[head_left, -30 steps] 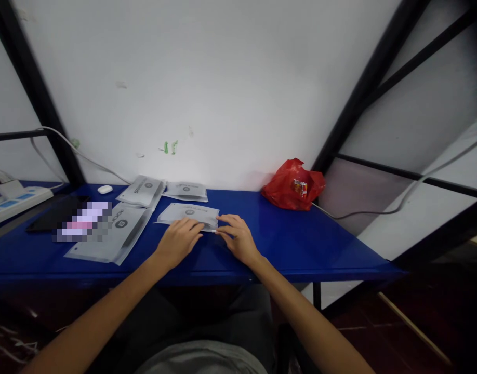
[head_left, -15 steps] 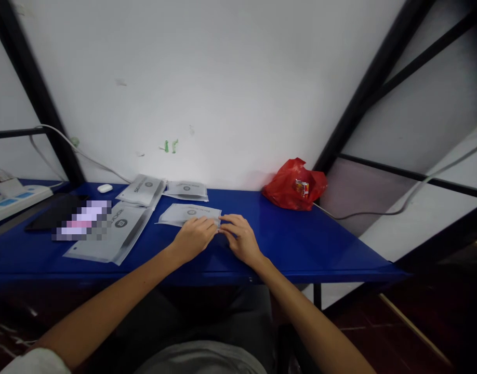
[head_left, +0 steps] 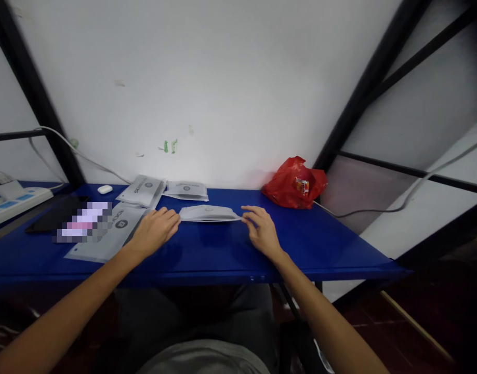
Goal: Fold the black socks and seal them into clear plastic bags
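Observation:
A translucent white zip bag (head_left: pixel 209 213) with a round printed mark is stretched between my hands, its near edge raised slightly off the blue table. My left hand (head_left: pixel 156 228) is closed on the bag's left end, fingers curled. At the opposite corner, my right hand (head_left: pixel 260 227) pinches the bag between thumb and fingers. Left of my hands lie more bags of this sort: a large zip bag (head_left: pixel 100 241) partly covered by my left forearm, a medium one (head_left: pixel 142 190) behind it, and a smaller one (head_left: pixel 187 190) near the wall.
The blue table (head_left: pixel 308 244) meets a white wall. A red plastic bag (head_left: pixel 295 184) sits at the back right. A white earphone case (head_left: pixel 105 189), a dark tablet (head_left: pixel 51 214), a pixelated phone-like object (head_left: pixel 82 222) and a white power strip (head_left: pixel 24 203) stand at left. Black frame posts flank the table.
My left hand has slid left along the zip bag to its far end. My right hand has moved a little right, still holding its corner. The bag has shifted right and its near edge has lifted.

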A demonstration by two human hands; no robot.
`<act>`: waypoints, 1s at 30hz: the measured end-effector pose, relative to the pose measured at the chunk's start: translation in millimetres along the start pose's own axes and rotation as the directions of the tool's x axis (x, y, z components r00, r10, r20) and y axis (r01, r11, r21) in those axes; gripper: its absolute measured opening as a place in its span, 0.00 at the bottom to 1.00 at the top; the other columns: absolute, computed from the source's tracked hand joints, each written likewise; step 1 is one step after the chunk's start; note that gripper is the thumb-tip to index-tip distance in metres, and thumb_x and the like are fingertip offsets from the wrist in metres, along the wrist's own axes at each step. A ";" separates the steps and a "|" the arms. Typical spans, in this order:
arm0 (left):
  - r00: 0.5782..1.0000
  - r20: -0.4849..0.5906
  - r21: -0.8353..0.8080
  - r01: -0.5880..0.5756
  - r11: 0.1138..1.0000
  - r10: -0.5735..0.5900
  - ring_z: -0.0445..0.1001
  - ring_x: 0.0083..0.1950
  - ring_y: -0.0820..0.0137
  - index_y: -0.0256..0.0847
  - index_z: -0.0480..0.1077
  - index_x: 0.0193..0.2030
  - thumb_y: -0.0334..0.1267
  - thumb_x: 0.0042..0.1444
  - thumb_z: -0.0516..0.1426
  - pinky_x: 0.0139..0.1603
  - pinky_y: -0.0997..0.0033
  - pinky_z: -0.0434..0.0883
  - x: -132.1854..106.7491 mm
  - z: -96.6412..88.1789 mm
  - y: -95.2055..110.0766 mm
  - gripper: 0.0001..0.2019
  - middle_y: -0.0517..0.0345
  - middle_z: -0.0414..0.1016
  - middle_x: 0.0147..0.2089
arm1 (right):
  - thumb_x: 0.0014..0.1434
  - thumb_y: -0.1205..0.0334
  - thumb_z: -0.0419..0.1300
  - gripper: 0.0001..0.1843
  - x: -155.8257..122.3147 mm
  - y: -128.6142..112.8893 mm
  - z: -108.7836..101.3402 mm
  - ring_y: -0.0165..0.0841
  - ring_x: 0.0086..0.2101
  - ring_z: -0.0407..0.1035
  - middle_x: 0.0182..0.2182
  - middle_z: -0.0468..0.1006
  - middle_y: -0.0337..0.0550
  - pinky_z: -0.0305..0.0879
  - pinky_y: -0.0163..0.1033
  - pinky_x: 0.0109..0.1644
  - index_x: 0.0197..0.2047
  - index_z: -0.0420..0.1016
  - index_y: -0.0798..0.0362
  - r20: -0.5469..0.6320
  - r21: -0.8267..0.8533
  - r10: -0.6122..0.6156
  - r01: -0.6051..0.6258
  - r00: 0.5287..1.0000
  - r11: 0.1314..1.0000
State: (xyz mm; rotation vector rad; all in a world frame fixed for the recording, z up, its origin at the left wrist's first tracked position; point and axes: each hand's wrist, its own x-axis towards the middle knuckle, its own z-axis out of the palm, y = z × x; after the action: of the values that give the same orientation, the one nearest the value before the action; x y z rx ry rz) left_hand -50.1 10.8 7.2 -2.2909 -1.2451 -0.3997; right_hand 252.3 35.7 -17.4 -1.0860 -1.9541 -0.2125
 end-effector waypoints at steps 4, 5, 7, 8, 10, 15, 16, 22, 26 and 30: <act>0.990 0.132 -0.146 0.065 0.987 -0.046 0.71 0.38 0.66 0.39 0.70 0.35 0.37 0.63 0.48 0.37 0.68 0.63 -2.8 -15.9 10.8 0.11 0.55 0.73 0.34 | 0.58 0.66 0.54 0.09 6.4 14.2 2.9 0.39 0.46 0.68 0.44 0.77 0.47 0.64 0.47 0.51 0.32 0.76 0.51 0.011 -0.035 0.096 -0.096 0.995 0.995; 0.981 0.190 -0.232 0.074 0.970 -0.030 0.71 0.37 0.67 0.40 0.71 0.34 0.39 0.62 0.50 0.35 0.69 0.63 -1.3 -21.9 17.0 0.10 0.57 0.74 0.34 | 0.58 0.65 0.54 0.09 8.0 16.4 4.6 0.40 0.46 0.68 0.44 0.77 0.47 0.64 0.48 0.51 0.33 0.76 0.51 0.021 -0.058 0.135 -0.134 0.991 0.989; 0.960 0.278 -0.430 0.093 0.898 0.034 0.72 0.35 0.70 0.44 0.72 0.36 0.44 0.59 0.53 0.33 0.72 0.63 5.0 -31.7 29.3 0.09 0.61 0.74 0.34 | 0.57 0.65 0.56 0.08 10.1 18.1 7.7 0.41 0.46 0.68 0.45 0.77 0.48 0.64 0.48 0.51 0.37 0.77 0.51 0.043 -0.125 0.210 -0.204 0.977 0.971; 0.959 0.280 -0.498 0.103 0.861 0.047 0.72 0.36 0.71 0.45 0.72 0.37 0.46 0.59 0.54 0.33 0.73 0.64 9.8 -34.0 34.0 0.10 0.62 0.75 0.35 | 0.56 0.65 0.57 0.09 10.1 17.4 8.7 0.42 0.47 0.68 0.46 0.76 0.49 0.64 0.49 0.51 0.39 0.76 0.52 0.054 -0.163 0.240 -0.229 0.969 0.960; 0.973 0.229 -0.552 0.122 0.825 0.009 0.73 0.40 0.70 0.45 0.72 0.43 0.47 0.60 0.52 0.38 0.72 0.66 22.4 -31.0 38.4 0.12 0.60 0.75 0.40 | 0.54 0.66 0.59 0.08 7.7 12.9 9.4 0.43 0.49 0.67 0.48 0.75 0.50 0.64 0.50 0.51 0.39 0.76 0.53 0.090 -0.213 0.280 -0.256 0.956 0.943; 0.960 0.275 -0.482 0.191 0.855 -0.060 0.66 0.56 0.61 0.41 0.66 0.56 0.46 0.61 0.48 0.55 0.63 0.63 56.2 9.1 27.7 0.20 0.50 0.68 0.57 | 0.54 0.65 0.60 0.03 -5.9 -5.3 9.4 0.41 0.51 0.66 0.50 0.74 0.46 0.62 0.50 0.53 0.30 0.76 0.51 0.329 -0.074 0.180 -0.165 0.927 0.984; 0.951 0.306 -0.473 0.196 0.859 -0.048 0.66 0.57 0.59 0.40 0.65 0.57 0.46 0.61 0.48 0.55 0.62 0.62 60.7 17.2 25.2 0.21 0.49 0.67 0.57 | 0.54 0.66 0.60 0.03 -7.9 -8.0 10.2 0.40 0.51 0.65 0.51 0.73 0.45 0.62 0.50 0.54 0.31 0.76 0.50 0.351 -0.035 0.153 -0.150 0.924 0.988; 0.939 0.335 -0.448 0.235 0.862 -0.082 0.69 0.52 0.58 0.41 0.69 0.53 0.49 0.61 0.46 0.51 0.62 0.65 68.7 35.4 22.8 0.21 0.49 0.71 0.53 | 0.56 0.60 0.59 0.09 -1.6 -13.0 18.7 0.41 0.54 0.63 0.54 0.71 0.48 0.60 0.50 0.57 0.39 0.77 0.51 0.339 -0.020 0.253 -0.262 0.906 0.965; 0.950 0.289 -0.475 0.249 0.844 -0.118 0.72 0.46 0.62 0.42 0.73 0.45 0.46 0.62 0.45 0.44 0.66 0.66 66.7 32.5 24.2 0.18 0.52 0.74 0.46 | 0.58 0.49 0.56 0.20 8.6 -16.0 26.5 0.46 0.57 0.60 0.58 0.67 0.52 0.58 0.52 0.58 0.48 0.76 0.52 0.389 -0.117 0.389 -0.374 0.835 0.920; 0.942 0.297 -0.511 0.295 0.808 -0.156 0.73 0.44 0.64 0.43 0.73 0.44 0.42 0.61 0.46 0.42 0.67 0.67 63.2 35.4 21.7 0.16 0.54 0.76 0.43 | 0.55 0.51 0.59 0.22 10.7 -12.3 36.6 0.47 0.61 0.55 0.57 0.68 0.51 0.55 0.51 0.61 0.51 0.74 0.51 0.464 -0.142 0.350 -0.322 0.814 0.936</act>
State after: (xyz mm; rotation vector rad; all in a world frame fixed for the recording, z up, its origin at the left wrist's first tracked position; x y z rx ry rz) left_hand 2.9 64.5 1.5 -2.7387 -1.7204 -0.6517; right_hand 218.2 53.4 -28.6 -1.6228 -2.1443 0.2259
